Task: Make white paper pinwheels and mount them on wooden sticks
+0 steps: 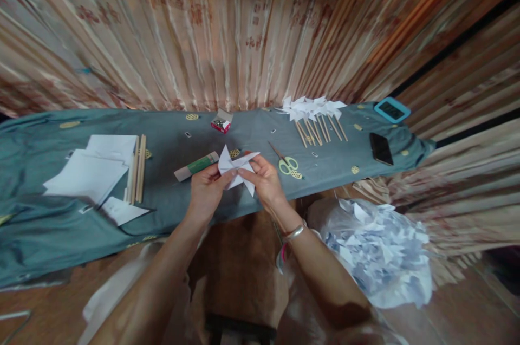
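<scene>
A white paper pinwheel (226, 160) is held up between both hands over the table's near edge. My left hand (206, 189) pinches its left side, thumb near the centre. From the other side my right hand (265, 178) grips it, its thumb also pressing close to the middle. Just behind my left hand lies a glue stick (196, 166) with a green label. Scissors (286, 163) with pale green handles rest to the right of my right hand. Farther back stands a small open red box (221, 122) with small items inside.
Several finished pinwheels on sticks (314, 112) lie at the back right. Paper sheets (91, 171) and wooden sticks (141, 169) are at the left. A phone (381, 148) and a blue-framed device (392, 110) sit far right. A bag of paper scraps (377, 253) stands below the table (252, 128).
</scene>
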### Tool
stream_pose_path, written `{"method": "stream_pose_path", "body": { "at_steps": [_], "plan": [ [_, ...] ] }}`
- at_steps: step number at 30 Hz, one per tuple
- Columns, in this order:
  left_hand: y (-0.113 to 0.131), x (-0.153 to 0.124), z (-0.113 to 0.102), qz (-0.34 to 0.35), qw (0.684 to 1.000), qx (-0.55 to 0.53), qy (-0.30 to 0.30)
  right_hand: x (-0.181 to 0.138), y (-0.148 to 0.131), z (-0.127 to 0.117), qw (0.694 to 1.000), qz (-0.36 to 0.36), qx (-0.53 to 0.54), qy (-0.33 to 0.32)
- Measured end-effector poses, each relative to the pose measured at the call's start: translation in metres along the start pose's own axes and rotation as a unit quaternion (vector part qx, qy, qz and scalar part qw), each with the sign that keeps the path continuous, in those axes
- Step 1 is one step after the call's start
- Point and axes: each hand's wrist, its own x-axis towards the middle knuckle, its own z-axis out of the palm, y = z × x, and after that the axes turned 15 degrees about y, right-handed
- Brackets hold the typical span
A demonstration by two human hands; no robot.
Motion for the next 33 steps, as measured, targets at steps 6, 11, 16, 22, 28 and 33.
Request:
{"method": "stream_pose_path", "body": {
  "at_steps": [6, 11, 16, 22, 28, 33],
  "plan": [
    [-0.003, 0.002, 0.009, -0.007, 1.0, 0.004, 0.015, 0.009, -0.001, -0.005, 1.0, 0.002, 0.014, 0.022],
    [-0.008, 0.002, 0.01, -0.009, 1.0, 0.001, 0.002, 0.008, -0.006, -0.008, 1.0, 0.009, 0.008, 0.02],
    [-0.013, 0.0, 0.008, -0.03, 0.999, 0.003, 0.01, 0.005, -0.007, -0.01, 0.999, 0.028, -0.004, 0.027],
    [-0.014, -0.002, 0.007, -0.047, 0.999, -0.007, 0.007, 0.001, -0.005, -0.013, 0.999, 0.03, -0.011, 0.029],
    [-0.011, -0.003, 0.005, -0.06, 0.998, -0.018, 0.012, -0.001, -0.005, -0.011, 0.999, 0.026, -0.024, 0.008],
    [-0.01, -0.003, 0.001, -0.073, 0.996, -0.041, 0.013, -0.003, -0.003, -0.009, 0.999, 0.029, -0.026, 0.006]
  ]
}}
